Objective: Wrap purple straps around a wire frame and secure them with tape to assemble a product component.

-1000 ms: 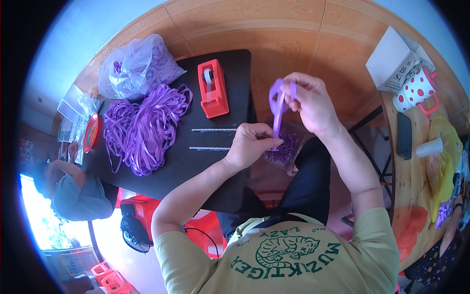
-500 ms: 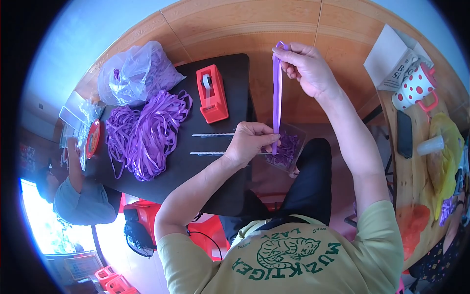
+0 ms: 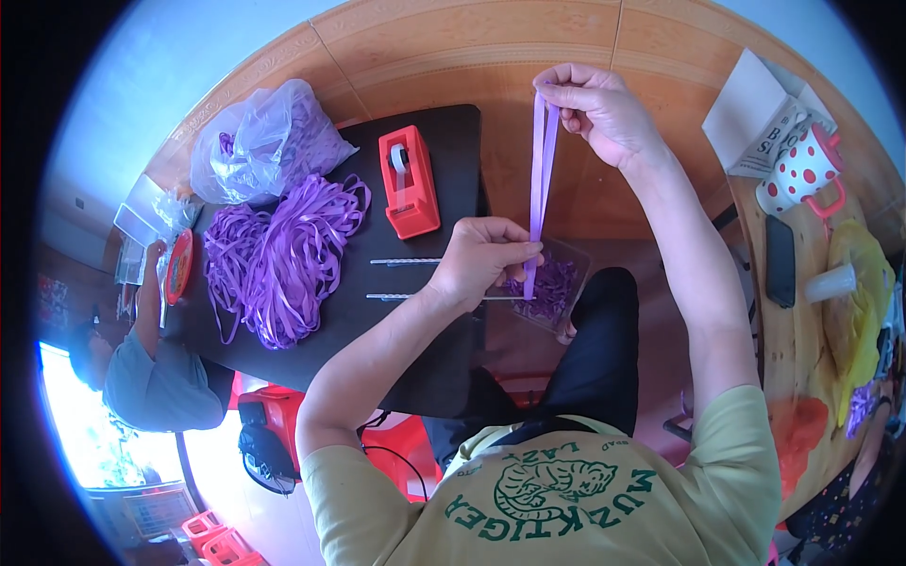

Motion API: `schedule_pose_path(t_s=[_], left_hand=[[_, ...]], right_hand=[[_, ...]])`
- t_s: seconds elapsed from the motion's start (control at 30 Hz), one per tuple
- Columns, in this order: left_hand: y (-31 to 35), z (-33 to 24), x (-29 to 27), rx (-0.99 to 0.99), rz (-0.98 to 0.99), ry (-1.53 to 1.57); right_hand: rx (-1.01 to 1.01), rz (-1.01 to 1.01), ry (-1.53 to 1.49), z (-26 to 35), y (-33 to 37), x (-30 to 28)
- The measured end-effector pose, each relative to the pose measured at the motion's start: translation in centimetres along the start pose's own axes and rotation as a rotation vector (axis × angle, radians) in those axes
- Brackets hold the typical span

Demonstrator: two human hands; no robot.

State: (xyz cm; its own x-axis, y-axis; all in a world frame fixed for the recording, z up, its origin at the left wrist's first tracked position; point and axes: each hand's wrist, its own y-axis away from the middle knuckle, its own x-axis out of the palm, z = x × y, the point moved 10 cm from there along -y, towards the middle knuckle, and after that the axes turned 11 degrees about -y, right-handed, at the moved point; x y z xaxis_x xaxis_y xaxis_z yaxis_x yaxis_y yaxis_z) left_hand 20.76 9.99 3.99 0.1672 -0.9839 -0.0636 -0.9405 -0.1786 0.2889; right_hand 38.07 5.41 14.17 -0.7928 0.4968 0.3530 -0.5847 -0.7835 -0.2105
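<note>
A purple ribbon [image 3: 542, 165] is stretched almost upright between my hands, doubled into a narrow loop. At its upper end, my right hand [image 3: 604, 111] pinches it between thumb and fingers. Lower down, my left hand [image 3: 483, 261] pinches the ribbon just above the tip of a thin metal rod [image 3: 387, 296]. The ribbon's lower end hangs at that tip; whether it wraps around the rod I cannot tell. A second metal rod [image 3: 401, 260] lies parallel on the black table, partly behind my left hand. Beneath the ribbon, a clear plastic box [image 3: 578, 300] holds purple ribbon pieces.
Left on the black table [image 3: 377, 351] lies a heap of purple ribbon [image 3: 283, 255], with a plastic bag [image 3: 269, 141] behind and a red tape dispenser [image 3: 410, 184] beside it. The wooden table at right carries a phone [image 3: 780, 262] and dotted mug [image 3: 802, 170]. Another person [image 3: 160, 387] sits left.
My right hand has risen a little and shifted right, and the two strands of ribbon now stand apart near the top. My left hand has moved up slightly, still pinching the ribbon.
</note>
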Motion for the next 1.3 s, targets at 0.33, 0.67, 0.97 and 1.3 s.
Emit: schedule_pose_path(t_s=[0.33, 0.67, 0.97, 1.3], left_hand=[[-3.8, 0.9, -1.6, -0.078, 0.019, -0.007], [-6.1, 2.8, -1.9, -0.172, -0.017, 0.074], [-7.4, 3.9, -1.7, -0.205, -0.018, 0.001], [-6.8, 1.7, -3.4, 0.085, -0.223, -0.266]], right_hand=[[-0.924, 0.095, 0.953, 0.4, 11.8, 5.0], [-0.872, 0.159, 1.125, -5.3, 14.0, 6.4], [-0.700, 0.108, 1.069, -7.5, 12.6, 4.8], [-0.693, 0.084, 0.914, -8.6, 13.5, 4.6]])
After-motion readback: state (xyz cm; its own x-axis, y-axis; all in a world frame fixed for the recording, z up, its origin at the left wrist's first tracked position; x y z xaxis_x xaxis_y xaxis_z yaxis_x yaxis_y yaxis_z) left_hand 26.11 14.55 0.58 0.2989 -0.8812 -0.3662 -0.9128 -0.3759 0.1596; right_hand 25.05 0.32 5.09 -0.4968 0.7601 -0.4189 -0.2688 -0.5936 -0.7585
